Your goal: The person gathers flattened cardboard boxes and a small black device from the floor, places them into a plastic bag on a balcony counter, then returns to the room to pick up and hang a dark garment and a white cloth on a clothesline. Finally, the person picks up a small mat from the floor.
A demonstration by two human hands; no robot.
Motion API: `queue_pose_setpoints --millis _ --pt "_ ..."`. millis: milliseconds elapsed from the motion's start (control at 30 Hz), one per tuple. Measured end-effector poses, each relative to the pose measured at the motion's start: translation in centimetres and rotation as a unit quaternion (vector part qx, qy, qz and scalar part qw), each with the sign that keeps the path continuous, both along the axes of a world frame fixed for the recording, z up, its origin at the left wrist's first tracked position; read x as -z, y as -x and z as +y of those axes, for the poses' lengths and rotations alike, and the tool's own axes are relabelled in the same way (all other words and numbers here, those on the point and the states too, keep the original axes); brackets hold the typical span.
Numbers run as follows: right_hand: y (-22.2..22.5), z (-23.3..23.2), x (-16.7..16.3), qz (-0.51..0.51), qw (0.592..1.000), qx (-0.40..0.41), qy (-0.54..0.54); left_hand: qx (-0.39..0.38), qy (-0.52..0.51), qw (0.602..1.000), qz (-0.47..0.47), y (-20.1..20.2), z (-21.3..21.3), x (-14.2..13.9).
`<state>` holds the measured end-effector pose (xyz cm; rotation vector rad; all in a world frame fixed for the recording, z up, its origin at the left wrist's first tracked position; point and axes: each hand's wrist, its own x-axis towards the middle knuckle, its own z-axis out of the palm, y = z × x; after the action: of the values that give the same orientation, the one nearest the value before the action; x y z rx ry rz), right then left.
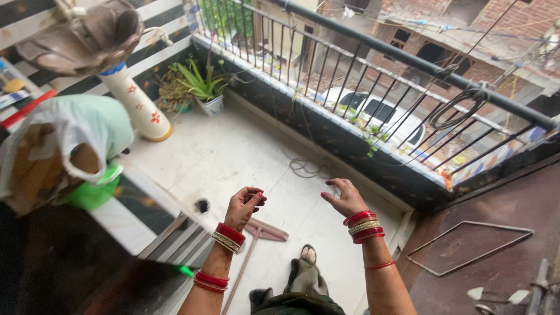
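White tiled balcony floor (233, 157) fills frame centre. On it: tall white floral vase (140, 105) upper left, potted green plant (207, 93) just right of it near the railing, coiled wire (306, 168) at centre, pink-headed broom (256, 239) lower centre, sandalled foot (307, 254) beside the broom.

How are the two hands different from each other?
The left hand has its fingers curled in, while the right hand is spread open. The left hand hangs above the pink-headed broom on the floor; the right hand is nearer the railing. Both hold nothing, and both wrists wear red and gold bangles.
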<state>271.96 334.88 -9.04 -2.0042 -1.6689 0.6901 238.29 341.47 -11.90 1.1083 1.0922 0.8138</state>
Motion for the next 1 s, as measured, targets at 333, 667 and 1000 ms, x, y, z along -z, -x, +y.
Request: queue_pose_setpoints --millis 333,667,1000 --pt "-16.3 14.4 -1.9 0.025 0.999 0.012 0.033 0.024 -0.012 1.000 -0.017 -17.1 15.6 -1.5" --pt "-14.8 30.7 -3.2 0.029 0.996 -0.066 0.047 0.001 -0.081 0.995 0.063 -20.2 30.9 -1.4" --pt "-10.4 53.3 -6.0 0.013 0.999 -0.040 0.008 0.064 -0.123 0.982 0.126 -15.9 52.5 -6.3"
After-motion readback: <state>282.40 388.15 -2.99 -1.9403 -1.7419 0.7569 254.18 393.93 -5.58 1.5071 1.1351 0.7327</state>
